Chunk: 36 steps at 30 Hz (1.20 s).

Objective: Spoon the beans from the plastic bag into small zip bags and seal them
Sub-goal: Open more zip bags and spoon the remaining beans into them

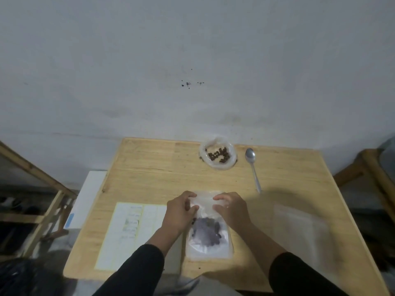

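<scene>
**Sealing step: both hands at the zip bag's mouth**

You are on the seal. Your left hand (pixel 181 210) and right hand (pixel 229 207) both pinch the top edge of the small zip bag (pixel 208 238), which lies flat on the counter (pixel 149 167) just in front of you, mouth pointing away. Fingers curl over the strip on each side; whether the zip is closed along its length cannot be told (too blurred there).

Contents: a dark cluster of beans (pixel 206 231) sits in the bag's middle, below your fingers and apart from the mouth.

Plastic bag (pixel 218 154) stands at the far edge, rim rolled down and open, with a modest layer of beans left inside. Spoon (pixel 253 167) lies just right of it, bowl away from you, untouched.

More clear bags (pixel 299 229), apparently empty, rest to your right; a paper sheet (pixel 128 231) to your left.

Next move, as I judge it: run the pinch across the strip end to end, keeping the beans out of the track, then take a fresh bag.
</scene>
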Each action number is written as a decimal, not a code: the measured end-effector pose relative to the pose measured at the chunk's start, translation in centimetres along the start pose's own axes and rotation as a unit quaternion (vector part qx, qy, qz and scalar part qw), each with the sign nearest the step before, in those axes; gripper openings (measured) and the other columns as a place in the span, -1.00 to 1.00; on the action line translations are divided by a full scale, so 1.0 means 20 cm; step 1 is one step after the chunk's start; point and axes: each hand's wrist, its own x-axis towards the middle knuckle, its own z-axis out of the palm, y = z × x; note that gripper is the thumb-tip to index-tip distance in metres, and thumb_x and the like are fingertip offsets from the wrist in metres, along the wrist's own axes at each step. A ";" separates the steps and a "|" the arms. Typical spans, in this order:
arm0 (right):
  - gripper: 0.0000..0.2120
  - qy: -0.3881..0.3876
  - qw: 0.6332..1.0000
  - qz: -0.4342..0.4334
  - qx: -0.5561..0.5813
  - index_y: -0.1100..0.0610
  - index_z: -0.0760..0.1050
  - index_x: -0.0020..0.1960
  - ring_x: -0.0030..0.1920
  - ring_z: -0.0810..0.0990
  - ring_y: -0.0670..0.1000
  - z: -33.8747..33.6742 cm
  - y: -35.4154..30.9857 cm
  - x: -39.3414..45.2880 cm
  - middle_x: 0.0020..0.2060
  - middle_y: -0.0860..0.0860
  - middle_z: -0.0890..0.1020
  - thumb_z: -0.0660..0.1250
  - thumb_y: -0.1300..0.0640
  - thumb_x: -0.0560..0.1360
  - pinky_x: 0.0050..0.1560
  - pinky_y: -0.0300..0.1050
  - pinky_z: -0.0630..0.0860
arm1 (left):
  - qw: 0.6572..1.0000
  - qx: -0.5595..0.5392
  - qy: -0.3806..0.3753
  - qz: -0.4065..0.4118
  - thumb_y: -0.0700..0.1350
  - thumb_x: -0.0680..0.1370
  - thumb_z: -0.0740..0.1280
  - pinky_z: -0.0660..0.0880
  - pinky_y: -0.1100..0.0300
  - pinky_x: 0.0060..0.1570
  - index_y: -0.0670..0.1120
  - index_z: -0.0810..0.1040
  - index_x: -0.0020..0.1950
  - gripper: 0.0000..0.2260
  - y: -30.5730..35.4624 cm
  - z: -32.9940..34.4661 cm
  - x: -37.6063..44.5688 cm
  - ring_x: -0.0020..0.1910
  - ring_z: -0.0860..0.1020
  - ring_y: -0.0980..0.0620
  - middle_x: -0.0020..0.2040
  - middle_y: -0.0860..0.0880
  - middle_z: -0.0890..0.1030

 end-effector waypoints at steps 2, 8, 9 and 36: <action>-0.68 0.021 0.998 -0.039 -0.037 0.16 0.60 0.09 0.05 0.53 0.08 0.00 0.02 0.00 0.03 0.10 0.57 0.46 0.22 0.34 0.17 -0.12 0.44 | 0.999 0.038 0.000 0.013 -0.10 0.46 0.43 0.43 0.37 -0.06 -0.02 0.54 0.15 -0.72 0.00 -0.01 0.01 -0.14 0.53 0.08 -0.12 0.00 0.54; -0.57 0.020 0.971 -0.137 -0.194 0.32 0.61 0.00 -0.08 0.67 0.18 -0.06 0.08 0.02 -0.09 0.23 0.67 0.57 0.23 0.16 -0.07 0.05 0.63 | 0.989 0.115 0.013 0.097 -0.12 0.52 0.34 0.22 0.37 0.13 -0.11 0.50 0.21 -0.73 0.07 -0.02 0.07 0.22 0.40 -0.02 0.22 -0.07 0.44; -0.56 0.022 0.964 -0.149 -0.220 0.31 0.62 -0.04 -0.12 0.68 0.15 -0.09 0.08 0.02 -0.13 0.20 0.68 0.60 0.23 0.12 -0.11 -0.01 0.64 | 0.986 0.127 0.012 0.107 -0.12 0.54 0.31 0.25 0.35 0.13 -0.12 0.49 0.23 -0.73 0.10 -0.01 0.09 0.24 0.40 -0.03 0.23 -0.08 0.45; -0.70 0.000 0.964 0.216 -0.156 0.27 0.56 -0.07 -0.06 0.59 0.21 -0.62 0.71 -0.42 -0.07 0.19 0.60 0.06 0.23 0.50 0.02 0.11 0.52 | 0.915 0.214 -0.255 0.227 -0.01 0.49 0.37 0.34 0.20 0.16 -0.12 0.31 0.41 -0.46 0.69 0.86 0.04 0.27 0.42 -0.08 0.31 -0.11 0.43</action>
